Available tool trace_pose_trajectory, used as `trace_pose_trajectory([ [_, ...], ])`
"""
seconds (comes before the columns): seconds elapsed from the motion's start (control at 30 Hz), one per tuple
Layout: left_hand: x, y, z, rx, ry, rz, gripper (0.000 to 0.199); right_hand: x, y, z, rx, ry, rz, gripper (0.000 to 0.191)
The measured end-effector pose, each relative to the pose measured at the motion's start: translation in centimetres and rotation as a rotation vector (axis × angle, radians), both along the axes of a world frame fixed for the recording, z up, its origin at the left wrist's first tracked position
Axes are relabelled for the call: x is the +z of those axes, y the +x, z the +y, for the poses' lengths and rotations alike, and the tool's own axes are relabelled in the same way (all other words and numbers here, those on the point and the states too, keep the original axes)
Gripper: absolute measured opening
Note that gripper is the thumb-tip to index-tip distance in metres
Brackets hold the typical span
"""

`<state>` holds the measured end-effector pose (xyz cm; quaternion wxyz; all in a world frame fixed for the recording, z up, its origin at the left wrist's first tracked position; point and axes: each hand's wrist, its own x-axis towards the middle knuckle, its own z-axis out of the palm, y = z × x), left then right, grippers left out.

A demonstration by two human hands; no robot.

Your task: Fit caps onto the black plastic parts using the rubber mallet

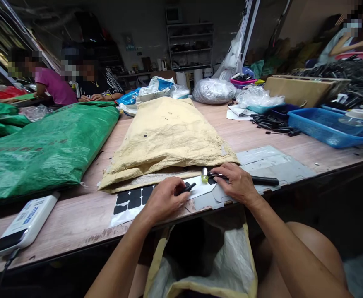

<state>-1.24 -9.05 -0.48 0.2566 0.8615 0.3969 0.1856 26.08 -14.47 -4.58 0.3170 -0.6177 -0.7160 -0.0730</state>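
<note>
Near the front edge of the table, my left hand (pixel 166 198) is closed on a small black part (pixel 188 188). Under and beside it lies a white sheet with black stickers (pixel 133 198). To the right, my right hand (pixel 234 182) is closed round the handle of a hammer (pixel 265 181), whose head with a yellow-green face points left. The hammer lies low over a grey board (pixel 272 163). A large yellow paper sack (pixel 171 136) lies flat just beyond both hands.
A green sack (pixel 44 149) and a white power bank (pixel 26 223) are at the left. An open sack (pixel 212 265) hangs below the table edge. At the right are a blue tray (pixel 324 128), black parts (pixel 274 124) and a cardboard box (pixel 299 91). Several people sit further back.
</note>
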Motion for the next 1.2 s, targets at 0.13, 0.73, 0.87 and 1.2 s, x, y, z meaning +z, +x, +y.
trace_pose_trajectory([
  [0.13, -1.5, -0.1, -0.8, -0.03, 0.02, -0.135, 0.018, -0.3, 0.1, 0.2, 0.013, 0.016, -0.053, 0.02],
  [0.73, -2.4, -0.3, -0.3, -0.02, -0.028, -0.243, 0.021, 3.8, -6.0, -3.5, 0.226, 0.082, 0.237, 0.031],
  [0.87, -2.5, -0.4, -0.3, -0.021, -0.041, -0.269, 0.018, 4.2, -6.7, -3.7, 0.283, 0.07, 0.26, 0.031],
  [1.2, -2.0, -0.5, -0.3, -0.023, -0.046, -0.247, 0.016, 3.2, -7.0, -4.1, 0.229, -0.019, 0.116, 0.034],
])
